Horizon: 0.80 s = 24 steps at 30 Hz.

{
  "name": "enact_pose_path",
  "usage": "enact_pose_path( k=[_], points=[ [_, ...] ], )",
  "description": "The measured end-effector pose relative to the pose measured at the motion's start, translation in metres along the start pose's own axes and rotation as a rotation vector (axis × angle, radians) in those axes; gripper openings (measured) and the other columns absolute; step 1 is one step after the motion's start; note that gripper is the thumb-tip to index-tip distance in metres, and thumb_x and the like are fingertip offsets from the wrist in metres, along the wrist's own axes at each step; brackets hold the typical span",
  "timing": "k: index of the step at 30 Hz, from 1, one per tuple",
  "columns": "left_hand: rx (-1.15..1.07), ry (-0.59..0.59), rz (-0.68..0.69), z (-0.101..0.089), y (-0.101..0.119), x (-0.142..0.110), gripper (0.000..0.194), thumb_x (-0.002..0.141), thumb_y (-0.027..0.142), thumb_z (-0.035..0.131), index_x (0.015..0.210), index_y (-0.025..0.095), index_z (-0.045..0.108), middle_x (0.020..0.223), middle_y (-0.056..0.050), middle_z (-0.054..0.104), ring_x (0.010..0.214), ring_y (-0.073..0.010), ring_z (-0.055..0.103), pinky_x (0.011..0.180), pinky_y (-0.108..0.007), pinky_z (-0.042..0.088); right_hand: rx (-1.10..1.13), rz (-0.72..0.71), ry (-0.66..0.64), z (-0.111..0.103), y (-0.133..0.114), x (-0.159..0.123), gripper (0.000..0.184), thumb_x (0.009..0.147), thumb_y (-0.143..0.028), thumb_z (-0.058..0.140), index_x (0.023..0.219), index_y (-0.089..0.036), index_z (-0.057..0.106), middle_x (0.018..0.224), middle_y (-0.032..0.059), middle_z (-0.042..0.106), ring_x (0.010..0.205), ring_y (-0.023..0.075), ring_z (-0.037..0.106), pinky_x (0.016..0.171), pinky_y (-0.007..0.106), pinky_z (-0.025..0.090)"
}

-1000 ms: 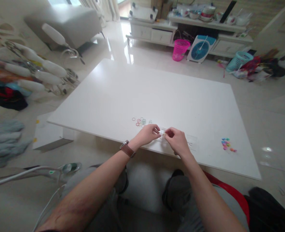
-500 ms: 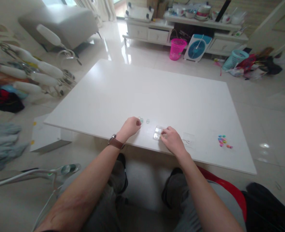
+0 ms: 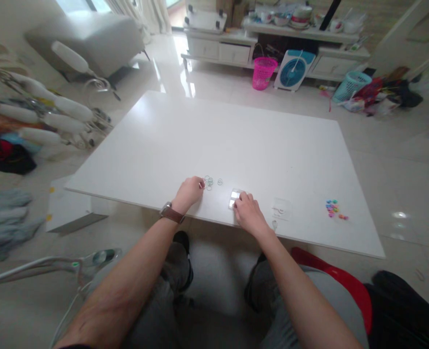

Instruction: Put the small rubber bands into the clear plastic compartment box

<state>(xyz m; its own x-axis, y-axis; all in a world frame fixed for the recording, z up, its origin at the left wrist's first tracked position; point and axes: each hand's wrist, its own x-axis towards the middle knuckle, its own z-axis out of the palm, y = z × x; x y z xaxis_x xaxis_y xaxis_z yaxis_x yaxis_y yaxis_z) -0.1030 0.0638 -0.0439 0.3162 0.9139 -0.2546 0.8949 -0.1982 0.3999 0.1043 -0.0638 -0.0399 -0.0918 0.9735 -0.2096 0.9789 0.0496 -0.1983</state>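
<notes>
My left hand (image 3: 189, 192), with a brown-strapped watch on its wrist, lies on the white table (image 3: 236, 140) near the front edge. Its fingertips are pinched together at the left side of a small cluster of thin coloured rings (image 3: 209, 182). Whether a ring sits between the fingers is too small to tell. My right hand (image 3: 248, 214) lies a little to the right, its fingertips holding a small clear compartment box (image 3: 234, 196) down on the table.
A flat clear packet (image 3: 281, 209) lies right of my right hand, and a little pile of coloured beads (image 3: 332, 208) farther right. Beyond the table stand a pink basket (image 3: 262, 72), a blue fan (image 3: 294, 70) and a low cabinet. A red stool (image 3: 340, 281) is beneath me.
Both hands held the clear box together a second ago. My left hand has since moved left to the rings, and my right hand has lowered the box onto the table.
</notes>
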Motion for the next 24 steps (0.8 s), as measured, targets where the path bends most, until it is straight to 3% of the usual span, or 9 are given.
enact_pose_path(
  k=[5, 9, 14, 18, 24],
  points=[
    [0.04, 0.005, 0.047, 0.002, 0.002, -0.001, 0.029, 0.082, 0.006, 0.053, 0.096, 0.018, 0.075, 0.097, -0.01, 0.077, 0.088, -0.0205, 0.069, 0.084, -0.029, 0.051, 0.011, 0.003, -0.004, 0.0, 0.0, -0.001, 0.028, 0.101, -0.017, 0.041, 0.108, -0.014, 0.067, 0.124, 0.0187, 0.056, 0.113, 0.0317, 0.048, 0.09, 0.043, 0.048],
    [0.129, 0.005, 0.052, 0.008, 0.002, 0.0, 0.026, 0.094, 0.016, 0.047, 0.093, 0.017, 0.073, 0.098, -0.013, 0.074, 0.09, -0.0217, 0.069, 0.085, -0.03, 0.051, 0.025, 0.01, -0.011, 0.002, 0.0, 0.0, 0.025, 0.1, -0.016, 0.043, 0.107, -0.015, 0.067, 0.124, 0.0189, 0.056, 0.112, 0.032, 0.049, 0.089, 0.044, 0.048],
    [0.207, -0.04, 0.057, 0.015, 0.003, -0.001, 0.035, 0.101, 0.017, 0.037, 0.109, 0.011, 0.07, 0.102, -0.02, 0.072, 0.095, -0.0274, 0.07, 0.087, -0.036, 0.051, 0.066, 0.017, 0.001, 0.003, 0.003, 0.003, 0.021, 0.096, -0.012, 0.046, 0.102, -0.016, 0.066, 0.119, 0.0161, 0.058, 0.11, 0.029, 0.051, 0.088, 0.039, 0.047],
    [0.182, -0.041, 0.074, 0.009, 0.009, -0.004, 0.032, 0.1, 0.016, 0.038, 0.106, 0.011, 0.069, 0.102, -0.02, 0.071, 0.098, -0.0286, 0.069, 0.087, -0.036, 0.05, 0.116, 0.019, 0.027, 0.004, 0.006, 0.004, 0.017, 0.095, -0.013, 0.05, 0.097, -0.018, 0.066, 0.113, 0.0134, 0.06, 0.107, 0.0265, 0.052, 0.088, 0.037, 0.047],
    [0.07, 0.01, 0.16, -0.005, 0.02, -0.008, 0.023, 0.099, 0.018, 0.042, 0.095, 0.016, 0.065, 0.1, -0.014, 0.071, 0.096, -0.024, 0.065, 0.089, -0.034, 0.049, 0.264, 0.009, 0.071, 0.002, 0.008, 0.007, 0.013, 0.091, -0.012, 0.054, 0.086, -0.018, 0.064, 0.103, 0.0089, 0.062, 0.101, 0.0222, 0.055, 0.091, 0.033, 0.044]
  ],
)
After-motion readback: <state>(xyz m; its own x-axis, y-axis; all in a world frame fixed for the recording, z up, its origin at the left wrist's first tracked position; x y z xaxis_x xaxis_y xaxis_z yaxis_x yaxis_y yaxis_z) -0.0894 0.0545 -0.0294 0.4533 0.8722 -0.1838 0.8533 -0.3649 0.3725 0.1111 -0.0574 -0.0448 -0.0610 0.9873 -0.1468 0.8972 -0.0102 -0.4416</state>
